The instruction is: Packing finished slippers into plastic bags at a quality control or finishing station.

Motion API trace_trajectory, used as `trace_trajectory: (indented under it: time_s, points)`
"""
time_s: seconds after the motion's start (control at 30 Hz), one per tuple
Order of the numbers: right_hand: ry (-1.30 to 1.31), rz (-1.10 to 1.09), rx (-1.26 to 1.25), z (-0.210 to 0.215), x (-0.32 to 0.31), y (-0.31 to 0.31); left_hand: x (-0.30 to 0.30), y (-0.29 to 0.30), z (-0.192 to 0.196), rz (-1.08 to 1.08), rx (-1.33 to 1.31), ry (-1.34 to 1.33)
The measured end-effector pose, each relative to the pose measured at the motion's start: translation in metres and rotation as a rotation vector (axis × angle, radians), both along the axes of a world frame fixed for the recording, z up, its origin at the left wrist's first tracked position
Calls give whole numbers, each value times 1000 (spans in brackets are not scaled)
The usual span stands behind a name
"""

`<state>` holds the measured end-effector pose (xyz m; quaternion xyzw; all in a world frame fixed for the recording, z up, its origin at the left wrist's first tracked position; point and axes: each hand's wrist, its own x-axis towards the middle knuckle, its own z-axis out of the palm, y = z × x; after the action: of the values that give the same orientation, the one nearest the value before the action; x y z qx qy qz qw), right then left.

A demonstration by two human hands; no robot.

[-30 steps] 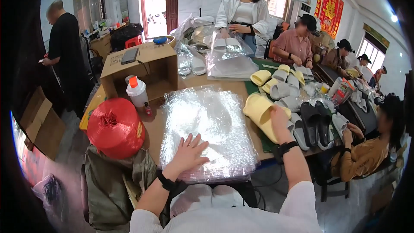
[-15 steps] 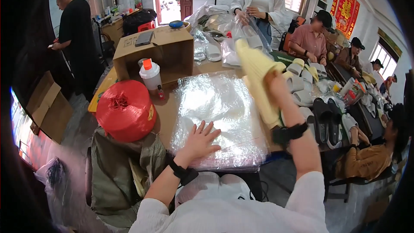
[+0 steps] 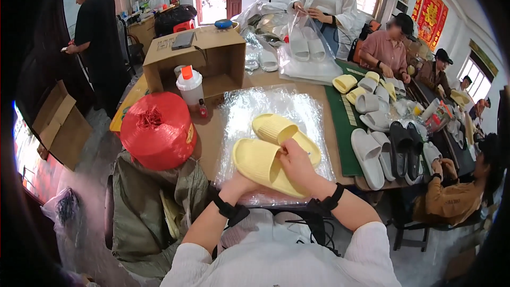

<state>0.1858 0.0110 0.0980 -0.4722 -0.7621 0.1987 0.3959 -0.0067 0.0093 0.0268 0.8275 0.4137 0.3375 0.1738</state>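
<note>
Over the table before me is a pair of yellow slippers (image 3: pixel 260 162), tilted, one partly in front of the other. My right hand (image 3: pixel 297 162) is closed on them, its thumb and fingers at the strap of the nearer slipper. Close under that slipper's toe end is my left hand (image 3: pixel 240 185); its fingers are hidden behind the sole, so their grip does not show. Beneath lies a stack of clear plastic bags (image 3: pixel 239 109), shiny and flat on the brown tabletop.
On the left stand a red roll of twine (image 3: pixel 159 135), a white bottle (image 3: pixel 189 86) with an orange cap and a cardboard box (image 3: pixel 196 56). Grey, yellow and black slippers (image 3: pixel 366 151) crowd the right side. Across the table a person holds a bag of grey slippers (image 3: pixel 308 45).
My right hand has brought the yellow slippers from the right over the plastic bags. My left hand, spread flat on the bags before, is now partly under the slippers.
</note>
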Motion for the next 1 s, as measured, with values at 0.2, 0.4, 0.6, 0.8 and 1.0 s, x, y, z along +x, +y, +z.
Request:
trace_trajectory:
  time_s: [0.2,0.4,0.6,0.8,1.0]
  points:
    - [-415,-243,-8,-12,11,22,2,-4,5,82,93,178]
    - [-446,-142,36,-31,-3,62,4,-6,14,34,-31,137]
    - [-256,-107,173,-13,11,88,4,-6,5,95,-30,477]
    - [-216,-280,163,-20,35,72,10,-6,15,113,-49,524]
    - [-532,-251,-18,-32,24,55,6,-7,7,112,-24,555]
